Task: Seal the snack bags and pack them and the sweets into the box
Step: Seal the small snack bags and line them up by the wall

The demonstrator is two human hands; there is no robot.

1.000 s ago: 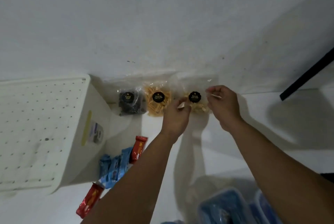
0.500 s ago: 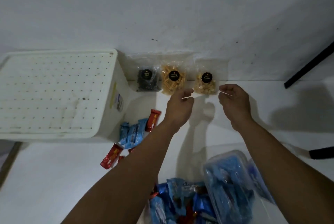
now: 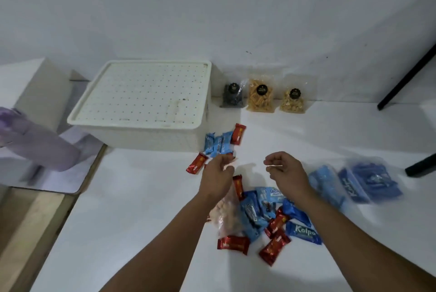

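Three clear snack bags with black round labels lean on the wall: a dark one (image 3: 232,96), an orange-stick one (image 3: 260,99) and a yellow one (image 3: 292,102). The white box (image 3: 151,136) with a perforated lid stands left of them, lid on. Red and blue wrapped sweets (image 3: 220,144) lie beside the box, and a bigger heap of sweets (image 3: 271,218) lies near me. A clear bag of pale snacks (image 3: 227,217) lies partly under my left forearm. My left hand (image 3: 218,173) hovers with loosely curled fingers and holds nothing. My right hand (image 3: 283,170) pinches a thin pale strip (image 3: 273,165).
Two clear bags of blue packs (image 3: 328,184) (image 3: 375,181) lie on the white table (image 3: 141,209) at the right. Black bars (image 3: 405,82) stand at the far right. A purple, blurred object (image 3: 35,143) lies left, beyond the table edge.
Both hands have drawn back from the yellow snack bag at the wall toward me and now hover over the sweets. The view has dropped and widened.
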